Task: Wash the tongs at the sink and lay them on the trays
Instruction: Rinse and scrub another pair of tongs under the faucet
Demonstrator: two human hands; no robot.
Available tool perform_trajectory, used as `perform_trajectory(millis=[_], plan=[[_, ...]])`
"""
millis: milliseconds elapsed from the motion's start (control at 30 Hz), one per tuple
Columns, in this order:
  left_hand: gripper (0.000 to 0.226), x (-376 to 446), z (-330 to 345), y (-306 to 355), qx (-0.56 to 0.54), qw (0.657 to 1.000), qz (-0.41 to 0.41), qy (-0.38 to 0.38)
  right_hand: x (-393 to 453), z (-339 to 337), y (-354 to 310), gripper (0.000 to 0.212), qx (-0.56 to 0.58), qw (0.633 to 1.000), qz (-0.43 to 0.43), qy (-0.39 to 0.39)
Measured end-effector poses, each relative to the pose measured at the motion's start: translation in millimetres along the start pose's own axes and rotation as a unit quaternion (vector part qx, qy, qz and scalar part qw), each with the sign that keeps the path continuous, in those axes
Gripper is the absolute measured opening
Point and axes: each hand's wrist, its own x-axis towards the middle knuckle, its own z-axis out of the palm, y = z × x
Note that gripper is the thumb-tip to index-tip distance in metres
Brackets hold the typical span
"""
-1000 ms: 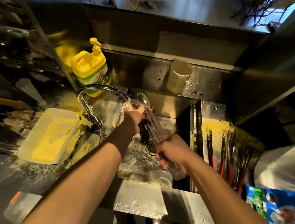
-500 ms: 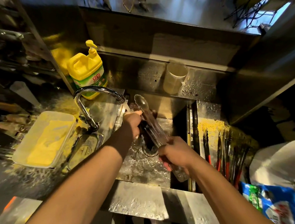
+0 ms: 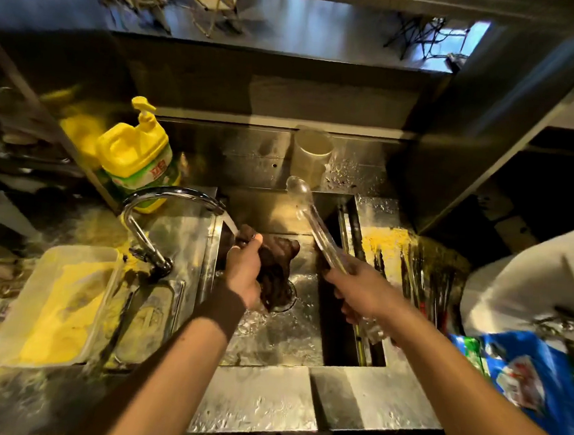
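Hands now drawn apart, left hand (image 3: 244, 275) clutching dark brown cloth (image 3: 276, 268) under running tap water, right hand (image 3: 358, 291) gripping clear plastic tongs (image 3: 313, 219) pointing eleven o'clock over steel sink (image 3: 269, 332).

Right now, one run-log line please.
left hand: holds dark cloth under faucet | right hand: holds clear tongs over sink

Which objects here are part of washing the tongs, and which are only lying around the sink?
In use:
clear tongs, held by right hand
dark cloth, held by left hand
running faucet
sink

Lying about:
yellow soap bottle
plastic container
cup
blue packet
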Motion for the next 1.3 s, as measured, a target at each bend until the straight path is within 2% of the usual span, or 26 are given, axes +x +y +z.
perform_trajectory(millis=[67, 167, 267, 400, 633, 833, 1033, 1100, 1300], plan=[[0.036, -2.5, 6.4, -0.6, 0.049, 0.999, 0.015, -0.009, -1.1, -2.4, 7.5, 0.063, -0.171, 0.981, -0.039, 0.081], [0.004, -8.2, 21.4, -5.3, 0.095, 0.993, 0.05, -0.041, -8.0, -12.1, 20.5, 0.073, -0.203, 0.962, -0.068, 0.168], [0.004, -25.5, 51.4, -12.9, 0.126, 0.985, 0.084, -0.082, -26.5, -31.1, 33.1, 0.075, -0.169, 0.962, -0.06, 0.204], [0.005, -70.2, 106.0, -34.9, 0.157, 0.966, 0.096, -0.18, -65.7, -66.9, 56.3, 0.077, -0.098, 0.961, -0.047, 0.256], [0.008, -181.2, 198.2, -102.4, 0.214, 0.92, 0.073, -0.319, -168.4, -137.3, 124.4, 0.08, -0.021, 0.928, -0.037, 0.371], [0.009, -276.0, 256.3, -175.2, 0.263, 0.866, 0.076, -0.418, -261.0, -190.7, 189.6, 0.077, 0.031, 0.884, -0.024, 0.467], [0.017, -366.8, 303.1, -278.8, 0.302, 0.818, 0.03, -0.489, -356.7, -225.4, 279.8, 0.07, 0.079, 0.851, 0.062, 0.515], [0.021, -400.5, 320.2, -315.7, 0.317, 0.794, 0.022, -0.518, -389.5, -238.3, 309.0, 0.069, 0.086, 0.836, 0.091, 0.534], [0.011, -486.4, 354.1, -404.0, 0.36, 0.717, -0.009, -0.597, -475.5, -267.6, 373.1, 0.08, 0.166, 0.778, 0.171, 0.581]])
